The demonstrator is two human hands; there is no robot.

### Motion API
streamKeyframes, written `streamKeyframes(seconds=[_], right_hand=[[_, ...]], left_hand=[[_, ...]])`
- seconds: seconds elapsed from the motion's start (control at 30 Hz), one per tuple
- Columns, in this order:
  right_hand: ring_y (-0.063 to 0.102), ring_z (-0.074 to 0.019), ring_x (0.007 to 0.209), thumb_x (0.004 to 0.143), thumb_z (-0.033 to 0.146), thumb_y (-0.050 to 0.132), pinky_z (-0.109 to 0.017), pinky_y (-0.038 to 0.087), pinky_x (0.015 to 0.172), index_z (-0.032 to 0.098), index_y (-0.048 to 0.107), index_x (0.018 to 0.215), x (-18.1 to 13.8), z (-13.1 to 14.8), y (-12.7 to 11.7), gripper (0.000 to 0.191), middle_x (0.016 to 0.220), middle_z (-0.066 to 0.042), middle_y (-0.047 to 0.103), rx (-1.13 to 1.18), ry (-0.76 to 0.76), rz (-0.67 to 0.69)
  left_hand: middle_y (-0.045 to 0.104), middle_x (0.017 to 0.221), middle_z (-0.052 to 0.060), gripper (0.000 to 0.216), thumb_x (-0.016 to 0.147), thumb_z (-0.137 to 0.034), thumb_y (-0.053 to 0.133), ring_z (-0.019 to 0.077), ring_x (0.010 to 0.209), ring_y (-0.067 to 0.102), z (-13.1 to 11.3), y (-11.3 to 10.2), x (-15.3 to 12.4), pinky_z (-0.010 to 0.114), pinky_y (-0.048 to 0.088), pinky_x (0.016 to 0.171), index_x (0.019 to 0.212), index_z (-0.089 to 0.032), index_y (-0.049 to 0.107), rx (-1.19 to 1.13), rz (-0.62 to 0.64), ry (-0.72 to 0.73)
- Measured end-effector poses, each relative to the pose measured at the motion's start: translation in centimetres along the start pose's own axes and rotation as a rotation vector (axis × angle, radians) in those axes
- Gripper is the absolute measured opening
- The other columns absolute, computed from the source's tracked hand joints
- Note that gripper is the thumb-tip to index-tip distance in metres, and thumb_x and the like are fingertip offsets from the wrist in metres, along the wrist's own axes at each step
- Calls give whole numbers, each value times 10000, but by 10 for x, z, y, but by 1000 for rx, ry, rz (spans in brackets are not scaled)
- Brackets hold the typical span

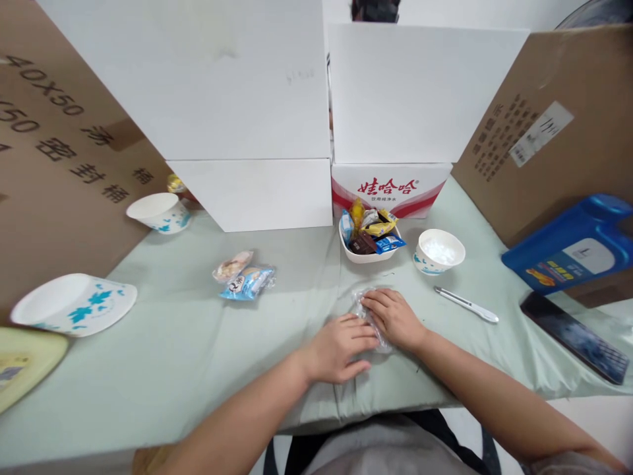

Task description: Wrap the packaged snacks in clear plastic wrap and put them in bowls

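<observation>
A crumpled clear plastic bag (384,343) lies on the table in front of me, partly hidden under both hands. My left hand (341,348) rests across its left side, palm down, with fingers stretched out and thumb apart. From the right, my right hand (394,319) has its fingers bent over the bag, and its thumb is hidden. Just beyond the hands stands a white bowl (370,256) filled with wrapped snacks (378,227). To the right of that is a paper cup (438,252) with white, clear-looking contents. A white utility knife (466,305) lies near my right hand.
Two wrapped snacks (244,276) lie left of centre. Paper cups (99,307) tilt at the left, beside a pale yellow container (30,359). A blue bottle (573,244) and a dark phone (573,336) are at right. White boxes (277,194) and brown cartons (554,125) enclose the table.
</observation>
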State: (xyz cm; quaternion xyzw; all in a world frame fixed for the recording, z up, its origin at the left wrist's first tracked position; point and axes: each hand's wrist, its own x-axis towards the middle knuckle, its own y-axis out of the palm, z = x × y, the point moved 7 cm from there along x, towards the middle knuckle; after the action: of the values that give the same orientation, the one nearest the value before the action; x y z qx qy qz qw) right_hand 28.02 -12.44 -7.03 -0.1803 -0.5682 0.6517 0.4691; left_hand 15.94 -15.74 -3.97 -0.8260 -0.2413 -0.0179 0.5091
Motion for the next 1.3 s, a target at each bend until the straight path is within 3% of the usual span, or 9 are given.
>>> streamKeyframes(seconds=[0.1, 0.17, 0.3, 0.5, 0.57, 0.73, 0.97, 1.1, 1.3], right_hand=[[537, -255, 1142, 946, 222, 479, -450, 431, 989, 203, 616, 1239, 0, 0, -1, 324, 1257, -95, 634, -16, -4, -26], [539, -256, 1135, 942, 261, 502, -452, 427, 990, 202, 622, 1226, 0, 0, -2, 314, 1243, -100, 639, 1, -3, -37], [510, -281, 1176, 879, 430, 598, -471, 396, 1016, 182, 598, 1252, 1, 1, -5, 448, 1284, -126, 605, 48, -2, -5], [347, -368, 1342, 743, 672, 645, -547, 323, 1065, 137, 452, 1399, -12, 15, -15, 868, 1452, -196, 432, 34, -77, 159], [316, -371, 1356, 756, 632, 662, -549, 330, 1056, 163, 487, 1364, -21, 24, -23, 788, 1457, -185, 420, 38, -116, 136], [541, -245, 1044, 913, 261, 570, -418, 444, 892, 214, 651, 1019, -46, 38, -28, 141, 1086, -97, 641, 0, -122, 25], [556, -230, 1063, 941, 161, 473, -401, 424, 912, 188, 602, 999, -43, 59, -46, 144, 1060, -93, 659, 42, -243, -44], [593, -165, 752, 986, 215, 379, -287, 434, 694, 187, 584, 946, -13, 33, -49, 211, 835, -54, 656, 91, -27, 1], [608, -163, 709, 977, 266, 434, -264, 361, 630, 174, 616, 946, 25, -11, -12, 207, 865, -67, 671, -165, 178, 177]], left_hand=[[695, 1055, 92, 253, 900, -292, 508, 215, 1015, 625, 6, -26, -4, 365, 490, 915, 1089, -190, 641, 14, -275, -37], [685, 1072, 101, 254, 913, -264, 484, 224, 1050, 611, 8, -31, -5, 380, 479, 917, 1105, -184, 630, 48, -327, -25], [660, 1157, 91, 236, 944, -287, 456, 248, 1238, 514, 18, -16, 1, 439, 363, 1031, 1073, -199, 632, 101, -171, -62], [675, 1108, 61, 162, 945, -230, 477, 211, 1221, 527, 35, -8, 1, 419, 308, 1046, 984, -204, 631, 121, -87, -206], [672, 1121, 65, 156, 932, -198, 488, 210, 1227, 523, 35, -8, 0, 411, 313, 1041, 994, -205, 631, 126, -85, -200], [667, 1147, 66, 161, 915, -176, 508, 218, 1237, 523, 34, -9, 0, 413, 317, 1037, 1011, -210, 632, 129, -80, -197], [662, 1194, 54, 156, 881, -126, 515, 209, 1256, 522, 24, -5, 0, 400, 334, 1043, 983, -200, 607, 35, -16, -123], [685, 1100, 52, 161, 831, -97, 520, 198, 1196, 562, 23, -6, 1, 373, 377, 1030, 932, -198, 595, -10, -3, -114], [683, 1031, 56, 125, 766, -87, 546, 207, 1106, 595, 25, -8, 1, 379, 390, 1027, 831, -190, 574, -29, -7, -119]])
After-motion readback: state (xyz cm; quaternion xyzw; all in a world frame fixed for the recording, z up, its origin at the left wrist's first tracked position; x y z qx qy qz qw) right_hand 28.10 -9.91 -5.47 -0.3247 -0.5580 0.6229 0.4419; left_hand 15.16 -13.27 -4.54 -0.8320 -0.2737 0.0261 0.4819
